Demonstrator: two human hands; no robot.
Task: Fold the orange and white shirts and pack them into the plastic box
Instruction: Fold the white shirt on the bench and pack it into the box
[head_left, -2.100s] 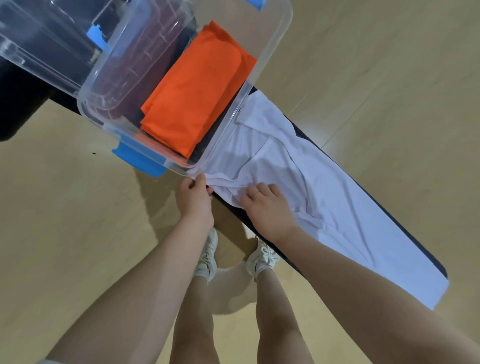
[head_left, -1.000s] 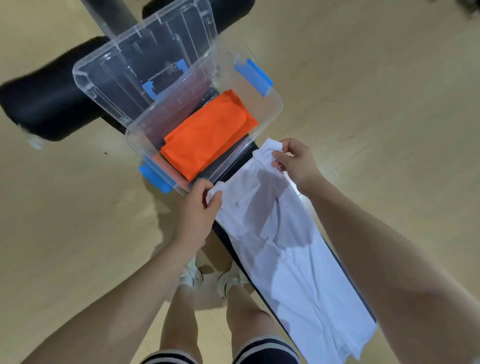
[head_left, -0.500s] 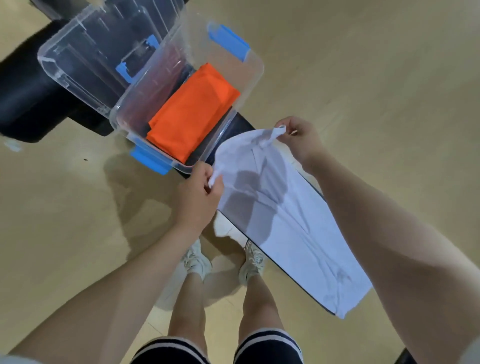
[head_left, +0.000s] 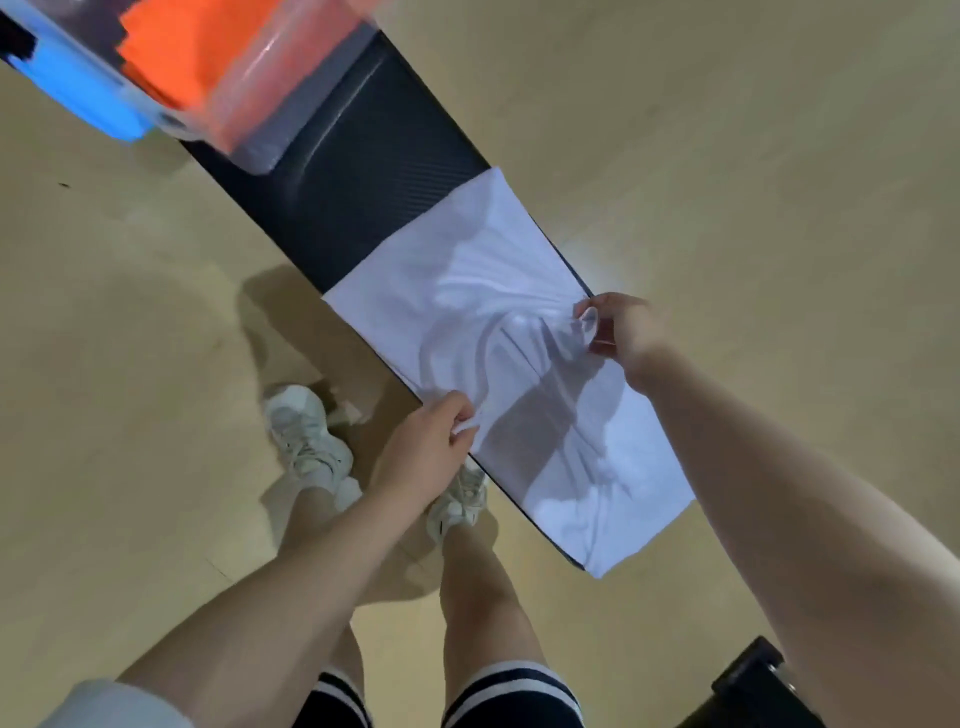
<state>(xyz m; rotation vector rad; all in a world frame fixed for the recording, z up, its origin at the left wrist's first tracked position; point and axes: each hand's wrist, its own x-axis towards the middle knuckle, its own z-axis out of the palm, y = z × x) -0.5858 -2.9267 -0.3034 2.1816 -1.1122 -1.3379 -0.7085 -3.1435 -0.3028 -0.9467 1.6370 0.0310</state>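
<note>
The white shirt (head_left: 467, 312) lies folded over on itself on a narrow black bench (head_left: 353, 176). My left hand (head_left: 431, 447) pinches one corner of the folded-over end at the bench's near edge. My right hand (head_left: 623, 332) grips the other corner at the far edge, where the cloth bunches into creases. The orange shirt (head_left: 176, 47) lies folded inside the clear plastic box (head_left: 270, 104) at the top left, partly cut off by the frame.
The box has a blue latch (head_left: 83, 88) on its near side. A pale wooden floor (head_left: 727, 156) surrounds the bench. My legs and white shoes (head_left: 306, 441) stand beside the bench. A black object (head_left: 753, 686) sits at the bottom right.
Both hands carried the shirt's top end away from the box and down over the lower half, folding it. Bare bench now shows between box and shirt.
</note>
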